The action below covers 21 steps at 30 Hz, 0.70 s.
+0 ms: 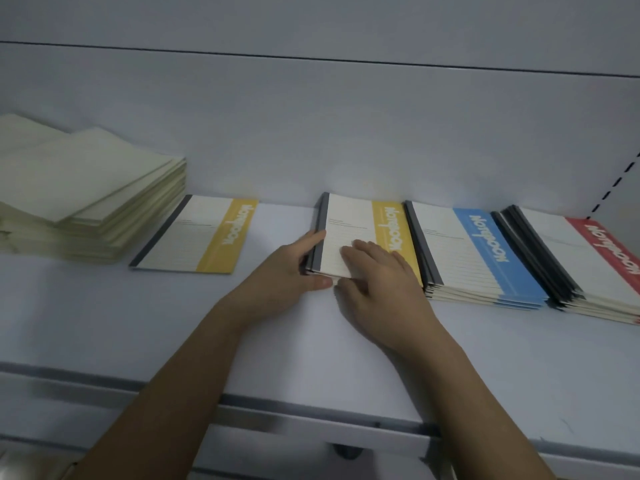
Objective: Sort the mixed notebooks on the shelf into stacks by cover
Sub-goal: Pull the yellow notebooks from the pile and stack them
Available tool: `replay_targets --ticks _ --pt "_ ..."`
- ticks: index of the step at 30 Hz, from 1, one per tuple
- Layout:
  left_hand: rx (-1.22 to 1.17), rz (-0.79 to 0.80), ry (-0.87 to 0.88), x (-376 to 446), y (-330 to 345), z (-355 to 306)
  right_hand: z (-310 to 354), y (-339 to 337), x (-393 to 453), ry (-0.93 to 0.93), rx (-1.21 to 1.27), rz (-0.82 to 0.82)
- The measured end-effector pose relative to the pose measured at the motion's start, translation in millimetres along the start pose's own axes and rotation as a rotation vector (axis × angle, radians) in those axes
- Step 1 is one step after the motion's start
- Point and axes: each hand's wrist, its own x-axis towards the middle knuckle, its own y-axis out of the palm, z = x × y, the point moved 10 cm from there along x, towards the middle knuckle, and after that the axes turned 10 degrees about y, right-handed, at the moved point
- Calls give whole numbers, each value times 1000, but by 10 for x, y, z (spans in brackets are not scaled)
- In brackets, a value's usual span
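Bare shelf (277, 341) runs wide in front of the stacks, and a gap lies between the lone yellow notebook (197, 235) and the yellow stack (367, 233). That stack sits just beside the blue stack (481, 258), with the red stack (588, 268) at the far right. The left hand (287, 271) grips the yellow stack's near left corner, thumb under the front edge. The right hand (377, 275) rests flat on its cover, fingers relaxed. Covers are white, grey-spined, with coloured bands. Plain cream notebooks (86, 192) pile at left.
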Motion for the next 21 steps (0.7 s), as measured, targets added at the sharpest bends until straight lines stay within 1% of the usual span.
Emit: replay_targets --ticks 2,4,6,9,11,12,14,15,17,18,20,21 --pt "-41 -68 9 -30 -19 -28 57 -115 -40 -9 207 -9" --pt "-61 -132 20 -51 -53 -30 133 -289 -113 -46 339 -83" --pt "-32 -182 27 -99 -84 -60 257 -399 -175 -102 356 -148" --pt "120 -180 37 -246 -250 -119 521 -368 -195 -167 318 -140" --pt "184 -224 68 -464 -634 -107 735 -279 -203 -172 326 -122" --pt "210 -278 86 -621 -902 -96 840 -214 -215 -166 344 -123" --pt "277 -400 59 -991 -1480 15 1075 -2 -205 -150 361 -113" --pt "331 -435 18 -1173 -1733 85 1213 164 -164 -136 347 -75" --pt "415 -451 -51 -1434 -2092 204 1508 560 -18 -93 271 36" --pt "462 -448 -42 -1497 -2224 216 1669 730 74 -80 217 83" --pt "597 -426 77 -1516 -2412 144 1962 995 283 -87 91 127" --pt "628 -413 119 -1508 -2489 169 2071 1101 378 -92 13 142"
